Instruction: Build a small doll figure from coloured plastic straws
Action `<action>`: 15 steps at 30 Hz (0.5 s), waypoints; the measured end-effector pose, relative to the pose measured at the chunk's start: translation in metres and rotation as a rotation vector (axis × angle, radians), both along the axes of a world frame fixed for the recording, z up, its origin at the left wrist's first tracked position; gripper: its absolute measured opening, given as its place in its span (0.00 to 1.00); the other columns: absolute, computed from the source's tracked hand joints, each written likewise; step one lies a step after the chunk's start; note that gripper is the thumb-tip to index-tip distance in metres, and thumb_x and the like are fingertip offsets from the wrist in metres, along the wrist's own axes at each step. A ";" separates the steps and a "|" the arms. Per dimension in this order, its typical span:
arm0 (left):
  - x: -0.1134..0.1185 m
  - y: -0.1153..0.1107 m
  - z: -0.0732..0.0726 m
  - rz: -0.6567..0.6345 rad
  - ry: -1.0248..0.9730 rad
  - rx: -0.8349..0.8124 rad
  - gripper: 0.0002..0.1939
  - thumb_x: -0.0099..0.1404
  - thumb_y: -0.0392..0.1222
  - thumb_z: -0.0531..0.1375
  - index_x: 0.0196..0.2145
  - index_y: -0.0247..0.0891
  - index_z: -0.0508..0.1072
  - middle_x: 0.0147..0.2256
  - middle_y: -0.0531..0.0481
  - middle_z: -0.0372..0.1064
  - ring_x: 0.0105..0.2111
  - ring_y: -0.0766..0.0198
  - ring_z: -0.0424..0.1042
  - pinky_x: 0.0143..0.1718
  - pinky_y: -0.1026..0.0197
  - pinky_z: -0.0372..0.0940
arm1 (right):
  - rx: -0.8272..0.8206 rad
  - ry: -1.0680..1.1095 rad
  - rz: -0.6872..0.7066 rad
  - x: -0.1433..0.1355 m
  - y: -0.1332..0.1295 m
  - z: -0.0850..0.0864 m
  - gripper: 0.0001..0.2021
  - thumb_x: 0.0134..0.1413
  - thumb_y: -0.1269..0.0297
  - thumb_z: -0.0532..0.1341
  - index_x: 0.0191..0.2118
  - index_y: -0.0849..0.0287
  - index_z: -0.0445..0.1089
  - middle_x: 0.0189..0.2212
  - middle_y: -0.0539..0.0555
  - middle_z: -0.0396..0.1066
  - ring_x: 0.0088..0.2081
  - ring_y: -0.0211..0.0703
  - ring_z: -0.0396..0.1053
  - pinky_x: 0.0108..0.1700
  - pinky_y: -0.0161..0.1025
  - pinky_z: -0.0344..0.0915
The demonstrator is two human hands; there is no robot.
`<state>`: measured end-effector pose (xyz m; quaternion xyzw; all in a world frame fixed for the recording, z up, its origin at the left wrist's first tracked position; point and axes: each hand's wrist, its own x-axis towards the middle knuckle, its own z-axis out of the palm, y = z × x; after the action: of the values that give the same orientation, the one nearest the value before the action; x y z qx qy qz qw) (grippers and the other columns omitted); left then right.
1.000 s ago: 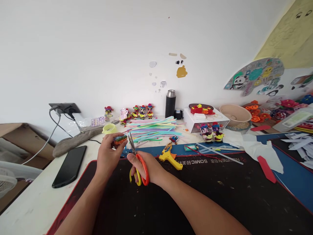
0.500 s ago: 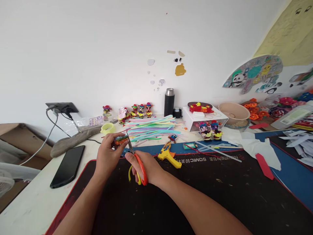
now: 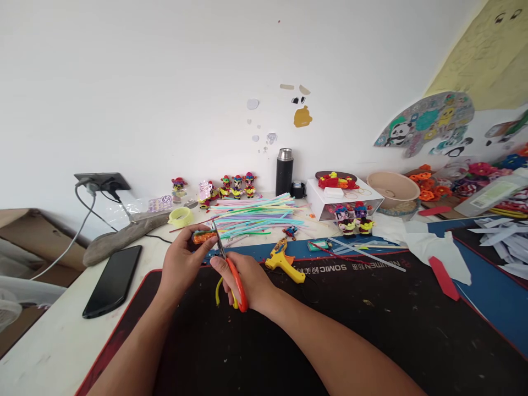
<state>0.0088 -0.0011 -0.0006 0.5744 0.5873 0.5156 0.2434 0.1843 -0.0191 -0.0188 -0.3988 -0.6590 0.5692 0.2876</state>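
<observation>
Your left hand [image 3: 183, 258] is clamped on the roll [image 3: 204, 237], an orange and green piece pinched between thumb and fingers, left of the glue gun [image 3: 284, 261] and raised above the surface. Your right hand [image 3: 245, 275], between the roll and the glue gun, is closed around the scissors [image 3: 236, 279], which have one orange and one yellow handle. The scissors point up and away from you; their blades stand at the right end of the roll, nearly together. You cannot tell from this view whether the blades touch the roll. The glue gun, yellow, lies at the far edge of the mat [image 3: 412, 319]. Just behind the glue gun is a small blue and red piece [image 3: 291, 231]. Farther behind the glue gun lie the pastel stems [image 3: 256, 216], spread sideways in a loose pile, and beyond them stands the flask [image 3: 284, 176], upright. Well left of the glue gun lie the tape [image 3: 181, 216] and, nearer you, the phone [image 3: 113, 280]. Right of the glue gun and farther back, two figures [image 3: 344, 220] stand upright before the white box [image 3: 369, 193].
</observation>
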 end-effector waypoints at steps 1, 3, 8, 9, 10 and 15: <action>0.000 0.000 0.001 0.000 0.006 0.000 0.22 0.58 0.59 0.70 0.43 0.42 0.76 0.37 0.47 0.81 0.35 0.52 0.79 0.36 0.55 0.74 | 0.005 -0.002 -0.004 0.000 0.000 0.000 0.28 0.68 0.32 0.53 0.35 0.55 0.64 0.19 0.46 0.69 0.16 0.37 0.67 0.21 0.33 0.59; 0.001 0.000 0.001 -0.004 0.026 0.002 0.21 0.58 0.59 0.70 0.42 0.43 0.76 0.36 0.48 0.81 0.33 0.53 0.79 0.35 0.55 0.74 | 0.015 -0.009 -0.015 0.000 -0.001 0.000 0.28 0.69 0.33 0.53 0.35 0.55 0.64 0.19 0.46 0.68 0.16 0.37 0.67 0.22 0.33 0.60; 0.000 0.001 -0.001 -0.009 0.059 0.013 0.19 0.60 0.57 0.69 0.42 0.43 0.76 0.37 0.49 0.81 0.34 0.54 0.79 0.36 0.56 0.73 | 0.038 -0.036 -0.038 0.001 -0.001 0.003 0.28 0.67 0.32 0.55 0.32 0.54 0.62 0.18 0.46 0.67 0.18 0.39 0.68 0.24 0.35 0.59; -0.001 0.001 -0.001 -0.009 0.065 0.014 0.19 0.60 0.57 0.69 0.42 0.44 0.76 0.37 0.49 0.81 0.35 0.54 0.79 0.37 0.56 0.73 | 0.040 -0.043 -0.038 0.001 -0.001 0.004 0.28 0.67 0.32 0.55 0.31 0.54 0.62 0.18 0.47 0.67 0.19 0.40 0.69 0.25 0.35 0.59; -0.001 0.001 -0.002 -0.008 0.071 0.013 0.19 0.60 0.57 0.69 0.42 0.44 0.76 0.37 0.49 0.81 0.35 0.54 0.79 0.37 0.56 0.73 | 0.041 -0.049 -0.039 0.001 -0.001 0.004 0.28 0.67 0.32 0.55 0.31 0.54 0.61 0.17 0.47 0.66 0.19 0.41 0.69 0.25 0.35 0.59; -0.002 0.001 -0.003 0.009 0.094 -0.001 0.19 0.61 0.58 0.68 0.43 0.44 0.76 0.37 0.49 0.81 0.34 0.54 0.79 0.37 0.56 0.72 | 0.024 -0.048 -0.052 0.000 -0.001 0.003 0.27 0.66 0.32 0.56 0.33 0.54 0.65 0.17 0.47 0.65 0.19 0.42 0.68 0.25 0.36 0.59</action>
<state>0.0071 0.0000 -0.0040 0.5954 0.6008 0.4889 0.2135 0.1843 -0.0197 -0.0161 -0.4259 -0.6617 0.5440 0.2913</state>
